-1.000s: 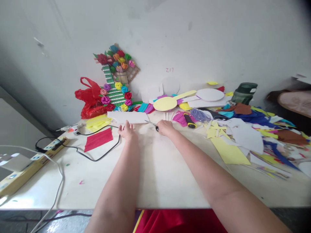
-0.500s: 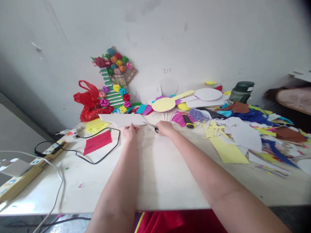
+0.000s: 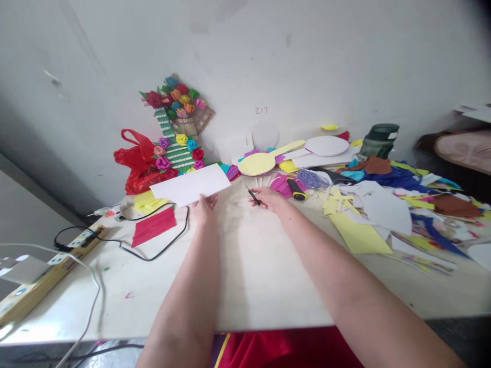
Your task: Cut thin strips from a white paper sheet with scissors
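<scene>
My left hand (image 3: 205,207) grips the lower edge of a white sheet of card or foam (image 3: 192,185), tilted up above the table. Its fingers are partly hidden under the sheet. A small pair of scissors (image 3: 253,197) with black handles is held in my right hand (image 3: 266,199), the tip pointing up and to the left. The scissors and the sheet are apart. Beyond my right hand lie a yellow-and-black utility knife (image 3: 296,189) and bright pink paper (image 3: 280,185).
At the back stand a paper-flower decoration (image 3: 180,153), a red plastic bag (image 3: 134,158) and a dark green bottle (image 3: 379,141). Paper scraps (image 3: 387,207) heap up on the right. Leftward lie a red paper piece (image 3: 154,226), a black cord (image 3: 153,259) and a power strip (image 3: 49,271).
The white sheet has turned and tilted, showing more of its face. My right hand has moved slightly right with the scissors, away from the sheet's edge, and the scissors now point more upward.
</scene>
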{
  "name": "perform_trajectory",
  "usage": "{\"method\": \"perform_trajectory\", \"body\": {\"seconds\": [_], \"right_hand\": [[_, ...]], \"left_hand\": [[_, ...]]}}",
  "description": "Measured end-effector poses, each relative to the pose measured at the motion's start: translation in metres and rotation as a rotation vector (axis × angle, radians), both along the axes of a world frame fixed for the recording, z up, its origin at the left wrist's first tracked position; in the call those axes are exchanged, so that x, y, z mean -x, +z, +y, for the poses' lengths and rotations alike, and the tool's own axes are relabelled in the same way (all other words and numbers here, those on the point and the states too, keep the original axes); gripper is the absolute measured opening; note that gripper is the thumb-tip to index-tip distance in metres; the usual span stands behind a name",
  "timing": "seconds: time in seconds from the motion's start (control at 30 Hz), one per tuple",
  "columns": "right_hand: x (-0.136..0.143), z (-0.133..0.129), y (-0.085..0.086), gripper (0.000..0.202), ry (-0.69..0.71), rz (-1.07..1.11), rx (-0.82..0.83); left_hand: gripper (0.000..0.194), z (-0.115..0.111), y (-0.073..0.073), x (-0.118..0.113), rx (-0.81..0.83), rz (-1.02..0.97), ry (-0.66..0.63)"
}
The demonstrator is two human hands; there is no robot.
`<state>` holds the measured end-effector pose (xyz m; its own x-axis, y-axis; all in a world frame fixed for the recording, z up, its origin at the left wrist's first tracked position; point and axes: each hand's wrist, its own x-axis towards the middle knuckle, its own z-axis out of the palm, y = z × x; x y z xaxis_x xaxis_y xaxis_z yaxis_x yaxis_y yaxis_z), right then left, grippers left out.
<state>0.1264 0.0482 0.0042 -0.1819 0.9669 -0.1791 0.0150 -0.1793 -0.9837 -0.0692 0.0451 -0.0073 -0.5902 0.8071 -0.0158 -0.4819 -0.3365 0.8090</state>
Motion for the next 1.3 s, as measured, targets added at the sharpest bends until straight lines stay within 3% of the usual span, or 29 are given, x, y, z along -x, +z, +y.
{"method": "perform_trajectory", "body": {"seconds": [0.1, 0.23, 0.37, 0.63, 0.77, 1.0, 1.3], "right_hand": [[0.002, -0.002, 0.001, 0.009, 0.000, 0.055, -0.003], [0.005, -0.004, 0.002, 0.025, -0.019, 0.129, 0.012], [0.007, -0.003, -0.003, 0.029, -0.039, 0.214, -0.016], [0.010, 0.000, -0.002, 0.034, -0.252, 0.322, -0.091], [0.012, -0.002, 0.000, 0.035, -0.242, 0.330, -0.145], [0.018, -0.006, -0.002, 0.039, -0.161, 0.283, -0.251], [0.024, -0.007, -0.007, 0.041, -0.107, 0.240, -0.181]], "left_hand": [[0.018, -0.002, 0.001, -0.005, -0.005, -0.004, -0.105], [0.015, -0.004, 0.002, -0.011, -0.018, -0.003, -0.231], [0.011, -0.007, 0.002, -0.014, -0.015, 0.021, -0.333], [0.011, -0.009, 0.001, -0.018, -0.036, 0.053, -0.445], [0.012, -0.013, 0.004, -0.022, -0.044, 0.046, -0.477], [0.021, -0.016, -0.002, -0.029, -0.041, 0.161, -0.651], [0.022, -0.012, -0.001, -0.029, -0.050, -0.008, -0.499]]}}
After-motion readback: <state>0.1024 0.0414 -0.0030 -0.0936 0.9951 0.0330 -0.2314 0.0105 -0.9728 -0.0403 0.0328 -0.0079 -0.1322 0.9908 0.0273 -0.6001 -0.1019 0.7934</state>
